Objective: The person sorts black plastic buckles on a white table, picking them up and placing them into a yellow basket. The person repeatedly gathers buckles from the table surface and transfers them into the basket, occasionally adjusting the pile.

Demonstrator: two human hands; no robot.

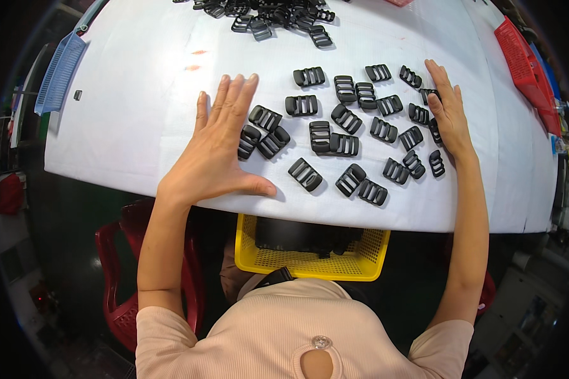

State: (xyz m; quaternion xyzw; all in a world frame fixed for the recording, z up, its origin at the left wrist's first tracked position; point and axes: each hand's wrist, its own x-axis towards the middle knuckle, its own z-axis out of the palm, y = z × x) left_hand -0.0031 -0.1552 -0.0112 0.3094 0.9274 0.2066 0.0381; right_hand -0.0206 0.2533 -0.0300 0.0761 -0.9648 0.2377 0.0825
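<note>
Both hands flat, fingers spread, holding nothing: left hand (218,148) and right hand (447,114) flank scattered black buckles (344,129) on white worktop (139,120). Gathering step, likely; next calls for sweeping inward toward yellow basket (310,256) below.

The far heap of black buckles (278,16) is cut off by the top edge. The bench (139,95) rim hides the rear of the yellow basket (310,262), whose dark contents cannot be told. The left hand (218,148) covers part of one buckle (248,141).
</note>
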